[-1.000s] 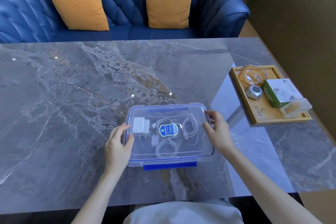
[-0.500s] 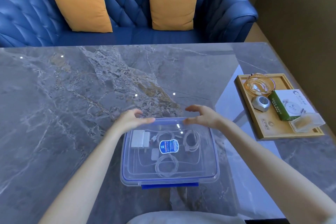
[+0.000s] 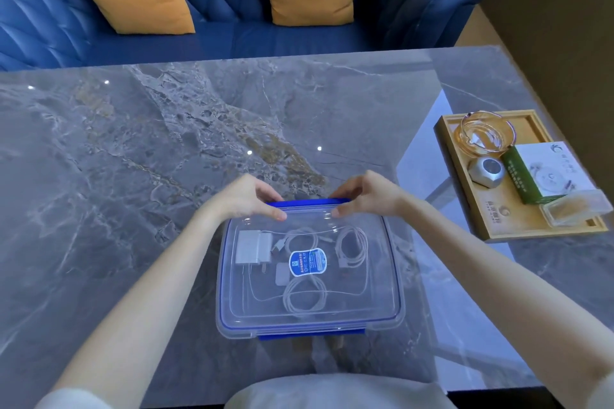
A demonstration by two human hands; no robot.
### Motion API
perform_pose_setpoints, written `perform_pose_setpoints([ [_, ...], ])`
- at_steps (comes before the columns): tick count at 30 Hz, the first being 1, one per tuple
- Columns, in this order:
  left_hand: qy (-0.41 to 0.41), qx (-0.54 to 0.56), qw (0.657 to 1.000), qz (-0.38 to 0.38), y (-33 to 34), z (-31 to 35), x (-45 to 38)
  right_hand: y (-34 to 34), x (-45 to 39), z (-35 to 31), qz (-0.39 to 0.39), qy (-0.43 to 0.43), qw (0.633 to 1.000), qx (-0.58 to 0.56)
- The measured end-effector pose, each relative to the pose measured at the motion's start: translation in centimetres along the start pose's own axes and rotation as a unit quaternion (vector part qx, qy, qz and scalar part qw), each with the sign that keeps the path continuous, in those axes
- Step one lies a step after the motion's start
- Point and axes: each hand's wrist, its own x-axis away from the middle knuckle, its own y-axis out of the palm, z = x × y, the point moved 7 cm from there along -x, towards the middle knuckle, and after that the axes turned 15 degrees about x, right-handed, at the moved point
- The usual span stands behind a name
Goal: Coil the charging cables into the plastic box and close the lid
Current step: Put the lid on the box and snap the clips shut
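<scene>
A clear plastic box (image 3: 229, 279) with a blue-rimmed lid (image 3: 375, 305) sits on the marble table near me, lid on top. Through the lid I see several white coiled cables (image 3: 304, 297), a white charger block (image 3: 248, 246) and a blue label (image 3: 307, 262). A blue latch (image 3: 307, 202) runs along the far edge, and another blue latch (image 3: 310, 336) shows at the near edge. My left hand (image 3: 244, 197) grips the far latch at its left end, thumb on the lid. My right hand (image 3: 367, 196) grips the right end the same way.
A wooden tray (image 3: 488, 226) at the right holds a glass ashtray (image 3: 484, 133), a small silver device (image 3: 487, 171), a green-and-white box (image 3: 548, 176) and a clear toothpick case (image 3: 574, 209). A blue sofa (image 3: 216, 7) with two orange cushions stands beyond the table's far edge.
Both hands left the box's left and right sides and reached over to its far edge, where they now hold the blue latch. The camera view has tilted down and closer.
</scene>
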Motion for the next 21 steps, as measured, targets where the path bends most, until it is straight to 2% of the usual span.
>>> perform_pose_setpoints([
  [5,0.039,-0.048,0.997,0.044,0.1,1.2,0.2,-0.7,0.7,-0.8,0.05,-0.046,0.994,0.08],
  [8,0.067,-0.06,0.993,0.077,0.3,1.7,0.5,-1.1,1.2,-1.1,0.083,-0.062,0.991,0.087],
  [15,0.118,-0.079,0.981,0.136,1.3,1.0,1.9,-0.6,2.2,-1.3,0.116,-0.027,0.983,0.141],
  [17,0.164,-0.157,0.957,0.182,2.3,1.1,3.0,0.1,3.1,-1.7,0.152,-0.008,0.968,0.201],
  [19,0.25,-0.28,0.899,0.227,4.0,1.6,4.6,1.0,4.5,-2.7,0.225,-0.023,0.934,0.278],
  [21,0.29,-0.36,0.855,0.236,6.0,1.3,6.4,2.5,5.8,-3.7,0.267,-0.05,0.894,0.356],
])
